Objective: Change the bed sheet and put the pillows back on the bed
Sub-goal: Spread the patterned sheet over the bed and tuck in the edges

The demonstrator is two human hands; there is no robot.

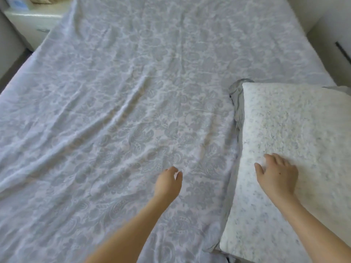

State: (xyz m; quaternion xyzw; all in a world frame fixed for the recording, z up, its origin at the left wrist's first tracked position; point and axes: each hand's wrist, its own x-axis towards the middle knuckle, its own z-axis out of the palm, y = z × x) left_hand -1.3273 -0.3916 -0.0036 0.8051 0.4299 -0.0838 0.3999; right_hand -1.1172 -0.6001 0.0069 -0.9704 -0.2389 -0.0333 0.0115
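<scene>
— Bare forearms (123, 234) reach in from the near edge. What do the hands do?

— Left hand (168, 182) hangs over the bed sheet (133, 82) with its fingers loosely curled and nothing in them (whether the tips touch the cloth I cannot tell). Right hand (276, 175) lies flat on the pillow (294, 130), fingers spread.

— Where is the pillow?

— Near right, on top of the sheet. It is white with pale blue flecks. A crumpled grey cloth (236, 103) shows along its left edge.

— And the sheet?

— Pale with a grey-blue floral pattern. It is spread from near to far, with long creases at middle left. A white nightstand (34, 21) stands far left.
</scene>
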